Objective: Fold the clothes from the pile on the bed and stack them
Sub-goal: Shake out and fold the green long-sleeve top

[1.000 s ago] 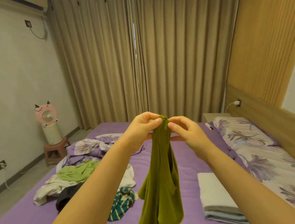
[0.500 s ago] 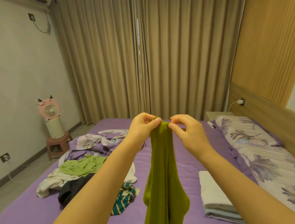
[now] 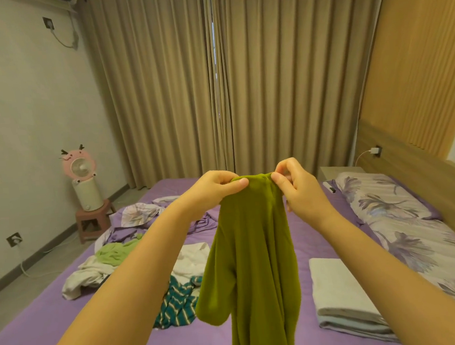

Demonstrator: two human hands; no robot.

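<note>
olive-green garment (image 3: 254, 252) | held up over bed (image 3: 70, 334), hanging limp | top edge pinched by left hand (image 3: 216, 185) and right hand (image 3: 294, 183) | likely light, soft, floppy | best held at shoulder corners, spread apart

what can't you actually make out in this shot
All in the head view:
- Olive-green garment: its lower part is cut off by the bottom edge, so its type is unclear. The left hand and right hand pinch its top edge.
- Clothes pile: partly hidden behind the left forearm.
- Striped garment: partly behind the green garment.
- Folded stack: the item count is unclear.
</note>
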